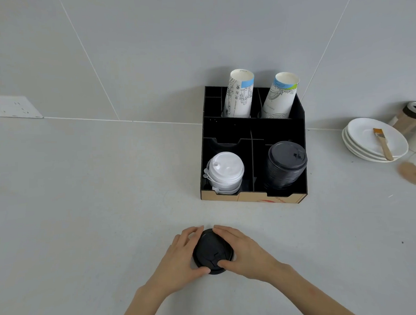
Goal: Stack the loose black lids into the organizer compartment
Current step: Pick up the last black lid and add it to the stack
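While the bench [84, 212] carries a black organizer [252, 140], both hands clasp loose black lids [212, 252] in front of it.
Left hand [181, 260] and right hand [243, 249] grip opposite edges; another lid stack [285, 165] fills the organizer's front right compartment.

Desk [84, 212]: pale grey, matte, meeting a wall of large grey panels with thin white seams.

Wall socket plate [10, 106]: white, at far left, just above the desk line.

Saucers [374, 140]: white, stacked, at right on the desk.

Brush [383, 143]: small, wooden handle, amber bristles, lying across the top saucer.

Jar [409, 118]: brownish, metal lid, behind the saucers against the wall.

White lids [224, 172]: stacked.

Paper cups [239, 94]: two tall printed stacks, tilted, blue-trimmed rims.

Brown blurred object [414, 174]: right edge, unidentifiable.
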Demonstrator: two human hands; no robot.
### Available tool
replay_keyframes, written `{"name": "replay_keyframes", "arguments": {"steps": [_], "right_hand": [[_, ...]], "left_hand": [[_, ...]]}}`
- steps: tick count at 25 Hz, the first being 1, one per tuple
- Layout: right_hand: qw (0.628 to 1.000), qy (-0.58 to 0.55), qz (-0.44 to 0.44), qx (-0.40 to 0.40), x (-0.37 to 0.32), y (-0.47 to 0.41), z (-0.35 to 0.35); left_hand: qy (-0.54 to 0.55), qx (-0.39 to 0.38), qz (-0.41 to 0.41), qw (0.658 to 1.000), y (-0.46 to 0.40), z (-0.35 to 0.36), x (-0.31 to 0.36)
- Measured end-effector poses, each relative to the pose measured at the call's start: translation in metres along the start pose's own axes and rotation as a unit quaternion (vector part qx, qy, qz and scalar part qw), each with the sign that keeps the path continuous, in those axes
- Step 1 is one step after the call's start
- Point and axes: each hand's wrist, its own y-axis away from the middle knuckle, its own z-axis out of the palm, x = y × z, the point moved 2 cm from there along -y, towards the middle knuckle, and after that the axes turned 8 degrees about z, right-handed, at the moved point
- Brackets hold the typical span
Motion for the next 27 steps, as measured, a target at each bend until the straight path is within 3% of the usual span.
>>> {"name": "replay_keyframes", "arguments": {"steps": [5, 14, 19, 27], "right_hand": [[1.000, -0.020, 0.003, 0.003, 0.007, 0.005, -0.003], [0.991, -0.074, 0.010, 0.115, 0.021, 0.019, -0.020], [0.979, -0.110, -0.002, 0.170, 0.025, 0.028, -0.052], [0.967, -0.111, -0.005, 0.231, 0.042, 0.047, -0.124]], "left_hand": [[-0.009, 0.014, -0.003, 1.000, -0.005, 0.001, 0.005], [0.031, 0.113, -0.031, 0.993, -0.016, -0.010, 0.031], [0.030, 0.150, 0.016, 0.988, -0.033, -0.023, 0.058], [0.022, 0.143, 0.116, 0.983, -0.072, -0.052, 0.108]]}}
